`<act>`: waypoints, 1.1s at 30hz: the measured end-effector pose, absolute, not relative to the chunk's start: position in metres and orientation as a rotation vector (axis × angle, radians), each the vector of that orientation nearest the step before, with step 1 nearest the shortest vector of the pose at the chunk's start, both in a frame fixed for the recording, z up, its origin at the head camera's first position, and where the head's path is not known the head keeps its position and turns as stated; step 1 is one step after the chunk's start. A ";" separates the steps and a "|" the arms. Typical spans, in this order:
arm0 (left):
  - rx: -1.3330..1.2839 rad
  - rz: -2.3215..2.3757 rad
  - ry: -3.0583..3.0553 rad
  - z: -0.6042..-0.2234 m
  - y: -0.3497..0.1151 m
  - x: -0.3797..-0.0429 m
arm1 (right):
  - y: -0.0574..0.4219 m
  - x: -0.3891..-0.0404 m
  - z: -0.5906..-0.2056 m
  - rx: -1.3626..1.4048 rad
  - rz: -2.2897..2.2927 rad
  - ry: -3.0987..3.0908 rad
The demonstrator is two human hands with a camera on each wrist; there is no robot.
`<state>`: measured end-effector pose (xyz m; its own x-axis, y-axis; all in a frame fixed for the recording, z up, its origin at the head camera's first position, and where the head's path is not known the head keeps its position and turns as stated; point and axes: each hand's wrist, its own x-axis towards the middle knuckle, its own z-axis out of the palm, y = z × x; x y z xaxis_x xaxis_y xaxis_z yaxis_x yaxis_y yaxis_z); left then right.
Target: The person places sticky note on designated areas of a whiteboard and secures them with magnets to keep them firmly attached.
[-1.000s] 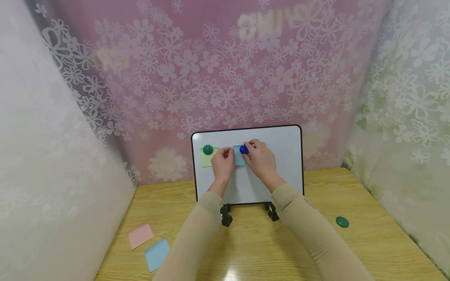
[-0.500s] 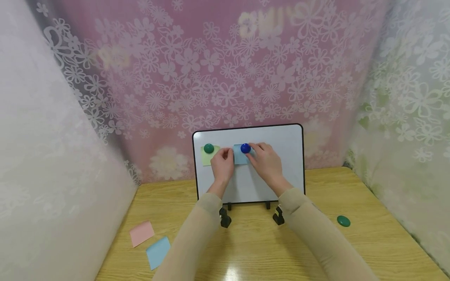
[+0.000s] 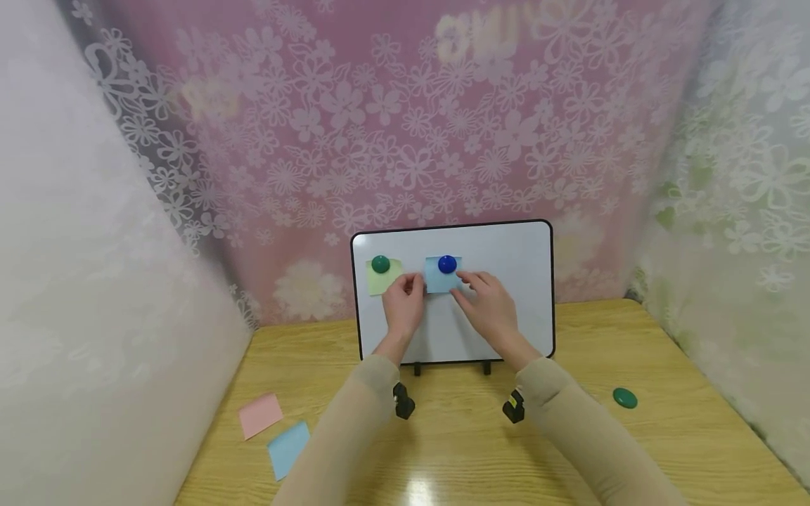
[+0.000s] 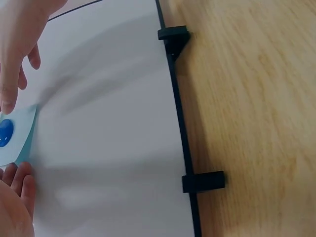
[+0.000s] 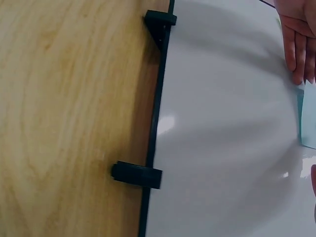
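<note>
My left hand [image 3: 403,303] is at the left edge of a blue sticky note [image 3: 436,282] on the whiteboard [image 3: 512,246]. Its thumb and forefinger pinch that edge; in the right wrist view, the fingertips of the left hand [image 5: 300,47] meet the note [image 5: 309,118]. A round blue magnet [image 3: 447,264] sits on the note's upper part. Just right of the magnet, my right hand [image 3: 490,306] has its fingers spread and holds nothing. The left wrist view shows the magnet [image 4: 5,132] with the right hand [image 4: 19,44] above it. The note's lower edge lifts from the board.
A green magnet [image 3: 380,264] holds a light green sticky note [image 3: 380,282] at the board's upper left. On the wooden table [image 3: 455,450] lie a pink note [image 3: 260,416], another blue note [image 3: 288,450] and a green magnet [image 3: 625,398]. Black feet [image 4: 203,181] support the board.
My right hand has let go of the blue magnet and drawn back to the right and down. The magnet stays on the blue note. The left hand keeps its place at the note's edge.
</note>
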<state>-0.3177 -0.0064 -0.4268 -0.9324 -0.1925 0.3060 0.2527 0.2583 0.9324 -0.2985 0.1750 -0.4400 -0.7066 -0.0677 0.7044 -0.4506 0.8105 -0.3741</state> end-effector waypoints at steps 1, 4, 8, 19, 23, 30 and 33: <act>-0.062 -1.728 -2.175 -0.428 -0.007 -0.316 | 0.176 -0.297 -0.442 0.381 0.725 -2.279; -0.074 -1.745 -2.177 -0.433 -0.007 -0.312 | 0.178 -0.292 -0.450 0.384 0.794 -2.270; -0.100 -1.741 -2.198 -0.439 -0.007 -0.306 | 0.181 -0.285 -0.457 0.393 0.842 -2.279; -0.104 -1.702 -2.252 -0.454 -0.008 -0.296 | 0.184 -0.278 -0.466 0.438 0.857 -2.274; -0.118 -1.695 -2.257 -0.457 -0.007 -0.295 | 0.184 -0.279 -0.468 0.448 0.849 -2.269; -0.168 -1.778 -2.243 -0.462 -0.006 -0.287 | 0.183 -0.275 -0.470 0.464 0.891 -2.284; -0.201 -1.823 -2.254 -0.465 -0.006 -0.281 | 0.184 -0.272 -0.470 0.473 0.935 -2.304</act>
<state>-0.2809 -0.0061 -0.4654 -0.9630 -0.0401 0.2665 0.2522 0.2141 0.9437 -0.2717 0.1838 -0.4700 -0.7558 -0.0978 0.6474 -0.5215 0.6879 -0.5048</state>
